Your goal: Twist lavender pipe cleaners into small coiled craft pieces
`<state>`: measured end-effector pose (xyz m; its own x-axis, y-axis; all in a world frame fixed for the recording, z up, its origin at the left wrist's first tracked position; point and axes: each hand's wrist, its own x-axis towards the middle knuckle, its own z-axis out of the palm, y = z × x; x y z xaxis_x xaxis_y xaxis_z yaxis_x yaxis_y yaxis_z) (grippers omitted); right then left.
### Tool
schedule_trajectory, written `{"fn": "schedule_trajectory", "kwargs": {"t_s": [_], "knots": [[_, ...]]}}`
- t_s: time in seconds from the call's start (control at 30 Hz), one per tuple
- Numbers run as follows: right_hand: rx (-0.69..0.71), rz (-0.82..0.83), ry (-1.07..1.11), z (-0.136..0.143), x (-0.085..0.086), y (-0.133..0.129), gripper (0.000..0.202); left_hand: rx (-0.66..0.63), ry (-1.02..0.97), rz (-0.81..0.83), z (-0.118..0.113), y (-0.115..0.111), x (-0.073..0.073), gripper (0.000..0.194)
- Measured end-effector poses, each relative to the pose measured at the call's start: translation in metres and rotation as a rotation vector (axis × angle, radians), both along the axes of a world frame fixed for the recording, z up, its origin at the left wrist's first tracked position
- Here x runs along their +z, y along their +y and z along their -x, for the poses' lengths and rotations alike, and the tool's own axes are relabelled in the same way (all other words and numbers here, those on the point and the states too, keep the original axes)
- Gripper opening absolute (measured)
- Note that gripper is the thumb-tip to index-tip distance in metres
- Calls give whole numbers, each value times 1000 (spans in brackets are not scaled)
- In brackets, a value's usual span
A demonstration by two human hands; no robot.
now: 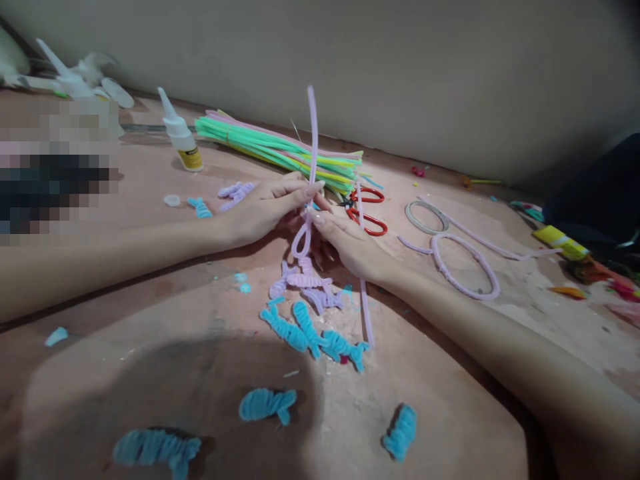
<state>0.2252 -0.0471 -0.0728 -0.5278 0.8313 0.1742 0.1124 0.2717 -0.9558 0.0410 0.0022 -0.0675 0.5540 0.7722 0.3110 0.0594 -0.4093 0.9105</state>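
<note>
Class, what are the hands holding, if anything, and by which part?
The left hand and right hand pinch a lilac pipe cleaner just above its loop, its straight end pointing up.

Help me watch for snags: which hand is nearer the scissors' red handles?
Right. The right hand is close beside the scissors' red handles; the left hand is farther off, to their left.

Pinkish-brown tabletop [450, 373] before a plain greyish wall [400, 67] — at left, a small translucent plastic bottle with a yellow label and pointed nozzle [183, 141] stands upright, a round whitish disc [173, 200] lying near it; at right, red-handled scissors [382, 228] and, beyond them, a thin grey ring [426, 228] lying flat
</note>
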Motion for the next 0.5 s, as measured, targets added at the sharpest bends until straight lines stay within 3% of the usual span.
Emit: {"fn": "schedule_trajectory", "kwargs": {"t_s": [0.13, 0.3, 0.4, 0.5], "knots": [[-46, -59, -79, -3, -2, 4, 50, -44, -23, 125, -2, -3, 3, 42], [-65, -14, -51, -3, 3, 4, 40, -11, -11, 133, -2, -9, 4, 26], [-100, 73, 22, -1, 4, 3, 41, 52, 16, -8, 1, -8, 1, 23], [-117, 92, 38, 0, 4, 2, 43, 69, 165, -229, 5, -5, -1, 24]]}}
